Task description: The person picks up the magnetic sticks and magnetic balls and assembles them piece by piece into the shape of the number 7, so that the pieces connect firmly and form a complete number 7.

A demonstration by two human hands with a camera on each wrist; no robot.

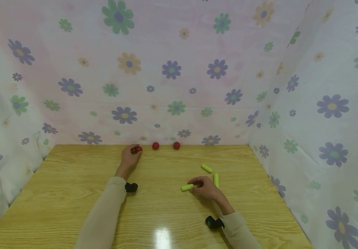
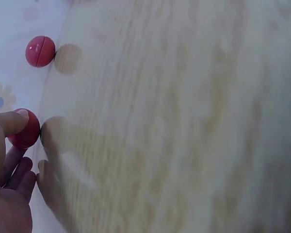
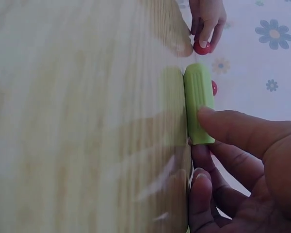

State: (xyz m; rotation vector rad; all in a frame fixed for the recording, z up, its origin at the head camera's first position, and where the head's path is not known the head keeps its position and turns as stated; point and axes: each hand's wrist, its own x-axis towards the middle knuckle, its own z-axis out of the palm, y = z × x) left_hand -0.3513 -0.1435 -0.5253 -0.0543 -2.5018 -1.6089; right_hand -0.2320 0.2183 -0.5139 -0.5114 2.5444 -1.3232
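Observation:
At the back edge of the table, my left hand (image 1: 130, 158) pinches a small glossy red ball (image 2: 30, 131) between thumb and fingers. A second red ball (image 1: 155, 146), with a seam round it in the left wrist view, lies just right of that hand; a third red ball (image 1: 176, 145) is farther right. Nearer the middle, my right hand (image 1: 207, 188) holds one end of a short lime-green ribbed stick (image 3: 198, 92), thumb on its side. The stick lies along the tabletop, pointing left. Two similar green sticks are close by: one (image 1: 206, 168) behind the hand, another (image 1: 216, 179) partly hidden by it.
The wood-grain table (image 1: 160, 207) meets a flower-printed cloth (image 1: 172, 90) at its back and sides. Black devices are strapped at the left wrist (image 1: 131, 187) and the right wrist (image 1: 214, 223). Light glares off the table's front.

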